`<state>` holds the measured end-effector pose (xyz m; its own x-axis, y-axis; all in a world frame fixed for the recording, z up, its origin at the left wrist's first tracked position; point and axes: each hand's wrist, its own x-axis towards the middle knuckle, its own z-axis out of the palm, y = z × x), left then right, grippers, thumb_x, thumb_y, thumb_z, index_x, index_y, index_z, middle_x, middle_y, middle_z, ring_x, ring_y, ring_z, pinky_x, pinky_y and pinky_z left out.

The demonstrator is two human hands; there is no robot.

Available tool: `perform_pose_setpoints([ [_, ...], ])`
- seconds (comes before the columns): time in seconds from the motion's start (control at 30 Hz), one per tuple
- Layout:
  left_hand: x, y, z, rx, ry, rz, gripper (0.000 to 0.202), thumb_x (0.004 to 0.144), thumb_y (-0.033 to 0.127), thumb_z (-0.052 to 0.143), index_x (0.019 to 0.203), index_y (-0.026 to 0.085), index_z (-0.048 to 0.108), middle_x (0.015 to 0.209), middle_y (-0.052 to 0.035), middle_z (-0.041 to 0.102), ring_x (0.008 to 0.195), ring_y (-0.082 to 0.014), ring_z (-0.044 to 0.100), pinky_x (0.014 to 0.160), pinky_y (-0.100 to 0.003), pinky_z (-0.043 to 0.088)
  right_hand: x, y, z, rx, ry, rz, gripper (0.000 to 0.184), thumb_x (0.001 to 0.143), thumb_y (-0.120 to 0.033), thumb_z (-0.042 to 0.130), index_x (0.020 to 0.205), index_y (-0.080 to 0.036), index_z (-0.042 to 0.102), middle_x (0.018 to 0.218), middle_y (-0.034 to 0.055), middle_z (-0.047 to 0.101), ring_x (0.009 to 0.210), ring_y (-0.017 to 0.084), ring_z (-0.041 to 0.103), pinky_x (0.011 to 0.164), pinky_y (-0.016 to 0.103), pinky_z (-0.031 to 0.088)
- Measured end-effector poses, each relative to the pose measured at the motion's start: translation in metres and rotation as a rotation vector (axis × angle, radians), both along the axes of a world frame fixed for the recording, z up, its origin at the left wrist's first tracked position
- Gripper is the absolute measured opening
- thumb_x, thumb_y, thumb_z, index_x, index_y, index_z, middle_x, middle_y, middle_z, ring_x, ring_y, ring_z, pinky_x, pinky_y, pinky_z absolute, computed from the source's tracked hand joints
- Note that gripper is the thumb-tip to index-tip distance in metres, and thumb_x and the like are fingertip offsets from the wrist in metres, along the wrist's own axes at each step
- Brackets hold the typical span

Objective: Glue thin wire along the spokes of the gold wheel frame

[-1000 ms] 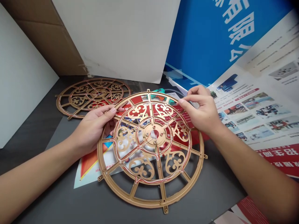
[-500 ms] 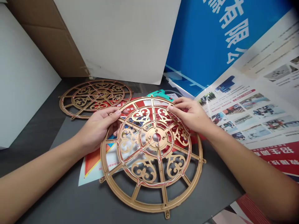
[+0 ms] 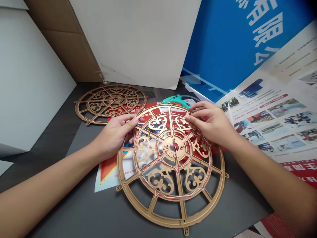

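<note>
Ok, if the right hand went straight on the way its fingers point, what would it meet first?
Probably the top-right scrollwork of the nearer gold openwork wheel, just beyond the right hand; depth is unclear, so it might pass over instead.

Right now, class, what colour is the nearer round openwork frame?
The nearer round openwork frame is gold, clearest in the head view.

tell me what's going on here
Someone is working on a gold wheel with both hands. The left hand grips its rim at the upper left; the right hand has thumb and fingers at the upper right, though whether they pinch anything is too small to tell. Red and white wires run along the wheel's rings. A second wheel, similarly wired, lies behind on the left, and a teal glue gun sits just beyond the first.
</note>
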<state>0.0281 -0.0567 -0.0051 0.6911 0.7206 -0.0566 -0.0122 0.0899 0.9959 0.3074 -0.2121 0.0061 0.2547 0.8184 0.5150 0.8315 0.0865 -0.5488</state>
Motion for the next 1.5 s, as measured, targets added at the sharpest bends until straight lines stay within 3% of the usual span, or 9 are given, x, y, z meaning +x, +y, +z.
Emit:
perform_pose_setpoints([
  [0.2, 0.000, -0.001, 0.000, 0.013, 0.014, 0.004, 0.047, 0.074, 0.055, 0.096, 0.093, 0.015, 0.079, 0.063, 0.0008, 0.066, 0.050, -0.0090, 0.055, 0.048, -0.017, 0.046, -0.001, -0.003, 0.001, 0.058, -0.192, 0.038, 0.021, 0.098, -0.028, 0.075, 0.079, -0.024, 0.082, 0.101, 0.0093, 0.075, 0.098, 0.026, 0.071, 0.086, 0.045, 0.061],
  [0.47, 0.001, -0.002, 0.003, -0.001, 0.029, 0.021, 0.044, 0.066, 0.044, 0.100, 0.089, 0.015, 0.076, 0.061, 0.0013, 0.066, 0.050, -0.0095, 0.056, 0.047, -0.017, 0.045, 0.000, -0.004, 0.000, 0.137, -0.376, -0.002, 0.026, 0.102, -0.026, 0.069, 0.077, -0.023, 0.076, 0.098, 0.0100, 0.075, 0.094, 0.027, 0.069, 0.083, 0.047, 0.058],
  [0.67, 0.002, -0.002, 0.005, 0.009, 0.048, 0.015, 0.043, 0.065, 0.043, 0.100, 0.087, 0.016, 0.074, 0.058, 0.0020, 0.064, 0.048, -0.0088, 0.053, 0.047, -0.017, 0.044, -0.005, -0.005, 0.006, 0.120, -0.080, 0.034, 0.015, 0.091, -0.024, 0.081, 0.076, -0.025, 0.078, 0.092, 0.0048, 0.074, 0.086, 0.022, 0.070, 0.078, 0.041, 0.059],
  [0.87, 0.001, -0.001, 0.006, 0.058, 0.075, 0.014, 0.041, 0.075, 0.050, 0.093, 0.090, 0.016, 0.075, 0.059, 0.0022, 0.063, 0.049, -0.0090, 0.052, 0.046, -0.018, 0.044, -0.004, -0.002, 0.005, 0.278, 0.089, -0.085, 0.015, 0.084, -0.029, 0.088, 0.072, -0.026, 0.079, 0.087, 0.0034, 0.073, 0.083, 0.021, 0.068, 0.074, 0.041, 0.059],
  [1.03, 0.001, 0.000, 0.005, 0.026, 0.077, 0.015, 0.047, 0.071, 0.056, 0.095, 0.088, 0.018, 0.073, 0.060, 0.0017, 0.064, 0.049, -0.0092, 0.053, 0.047, -0.018, 0.044, 0.007, -0.001, 0.007, 0.451, 0.036, -0.300, 0.019, 0.093, -0.035, 0.082, 0.078, -0.028, 0.074, 0.091, 0.0068, 0.071, 0.092, 0.026, 0.070, 0.080, 0.046, 0.059],
  [1.17, 0.001, -0.002, 0.007, -0.006, 0.065, 0.014, 0.047, 0.068, 0.053, 0.099, 0.085, 0.019, 0.073, 0.057, 0.0021, 0.063, 0.047, -0.0090, 0.051, 0.044, -0.018, 0.042, 0.016, -0.002, 0.011, 0.463, 0.133, -0.325, 0.026, 0.099, -0.045, 0.075, 0.081, -0.028, 0.070, 0.095, 0.0087, 0.075, 0.091, 0.027, 0.073, 0.081, 0.046, 0.061],
  [1.27, 0.002, -0.003, 0.010, -0.022, 0.065, 0.024, 0.044, 0.068, 0.051, 0.099, 0.085, 0.018, 0.074, 0.058, 0.0022, 0.063, 0.047, -0.0092, 0.051, 0.044, -0.018, 0.041, 0.017, -0.002, 0.013, 0.355, 0.185, -0.246, 0.029, 0.103, -0.047, 0.068, 0.083, -0.026, 0.073, 0.085, 0.0062, 0.076, 0.080, 0.023, 0.073, 0.077, 0.044, 0.061],
  [1.33, 0.003, -0.003, 0.012, -0.031, 0.069, 0.034, 0.043, 0.069, 0.050, 0.098, 0.085, 0.018, 0.074, 0.059, 0.0019, 0.064, 0.047, -0.0090, 0.051, 0.044, -0.018, 0.042, 0.016, -0.005, 0.017, 0.207, 0.164, -0.111, 0.029, 0.104, -0.043, 0.066, 0.082, -0.026, 0.074, 0.083, 0.0049, 0.076, 0.080, 0.022, 0.073, 0.077, 0.042, 0.061],
  [1.5, 0.003, -0.004, 0.015, -0.040, 0.056, 0.008, 0.037, 0.070, 0.040, 0.098, 0.083, 0.017, 0.073, 0.057, 0.0020, 0.064, 0.046, -0.0078, 0.051, 0.044, -0.016, 0.041, 0.012, -0.019, 0.033, -0.113, -0.048, 0.312, 0.006, 0.096, -0.029, 0.078, 0.098, -0.029, 0.083, 0.110, 0.0040, 0.079, 0.103, 0.023, 0.073, 0.094, 0.041, 0.061],
])
